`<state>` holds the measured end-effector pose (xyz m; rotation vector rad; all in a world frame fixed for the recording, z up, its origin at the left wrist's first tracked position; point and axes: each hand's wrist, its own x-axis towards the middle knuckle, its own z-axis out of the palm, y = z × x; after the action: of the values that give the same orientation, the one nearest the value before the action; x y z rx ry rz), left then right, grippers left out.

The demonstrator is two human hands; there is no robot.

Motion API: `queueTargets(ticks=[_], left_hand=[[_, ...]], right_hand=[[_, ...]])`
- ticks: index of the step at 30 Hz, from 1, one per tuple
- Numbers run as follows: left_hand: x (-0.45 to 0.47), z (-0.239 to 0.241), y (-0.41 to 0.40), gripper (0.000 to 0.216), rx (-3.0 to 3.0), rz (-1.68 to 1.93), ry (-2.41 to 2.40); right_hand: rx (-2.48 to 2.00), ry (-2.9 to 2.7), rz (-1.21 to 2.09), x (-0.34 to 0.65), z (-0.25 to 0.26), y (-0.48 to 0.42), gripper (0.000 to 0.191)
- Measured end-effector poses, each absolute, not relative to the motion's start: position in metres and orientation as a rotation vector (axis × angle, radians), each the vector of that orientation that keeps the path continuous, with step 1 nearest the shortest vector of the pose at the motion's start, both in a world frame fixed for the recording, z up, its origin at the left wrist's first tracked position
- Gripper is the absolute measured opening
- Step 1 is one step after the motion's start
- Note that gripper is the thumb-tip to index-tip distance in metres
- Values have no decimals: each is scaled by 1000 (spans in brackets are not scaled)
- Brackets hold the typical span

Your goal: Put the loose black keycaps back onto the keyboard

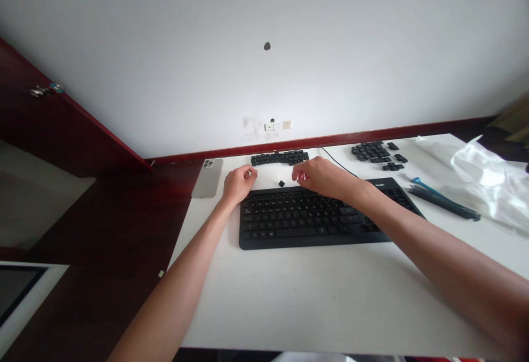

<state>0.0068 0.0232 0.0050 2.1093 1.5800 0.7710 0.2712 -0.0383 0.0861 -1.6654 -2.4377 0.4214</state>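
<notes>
A black keyboard [314, 216] lies on the white table [314, 301]. My left hand [238, 183] rests at its far left corner, fingers curled in a loose pinch; whether anything is in them is hidden. My right hand [320, 176] hovers over the keyboard's far edge, fingers bunched together. A single loose black keycap [281, 183] lies on the table between the two hands. Just behind them a row of removed black keycaps [280, 157] is laid out.
A phone [207, 177] lies face down at the table's left edge. More loose keycaps [376, 153] sit at the back right. Black and blue tools [442, 201] and a white plastic bag [483, 177] lie on the right. A dark red cabinet stands at left.
</notes>
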Motion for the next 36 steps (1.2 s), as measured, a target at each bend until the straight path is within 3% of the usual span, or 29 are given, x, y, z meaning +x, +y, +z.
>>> queueTargets(ticks=[9, 15, 19, 24, 36], left_hand=[[7, 4, 23, 27, 2086, 773, 1581], [6, 2, 24, 28, 2108, 800, 1553], [6, 3, 24, 28, 2106, 788, 1555], [7, 5, 23, 29, 2117, 777, 1563], [7, 3, 23, 28, 2120, 794, 1556]], right_hand=[[-1264, -2599, 579, 255, 71, -17, 46], [-1243, -2574, 576, 258, 59, -9, 24], [-1334, -2406, 557, 275, 71, -28, 20], [-1267, -2397, 853, 284, 83, -69, 16], [-1145, -2505, 838, 290, 74, -79, 33]])
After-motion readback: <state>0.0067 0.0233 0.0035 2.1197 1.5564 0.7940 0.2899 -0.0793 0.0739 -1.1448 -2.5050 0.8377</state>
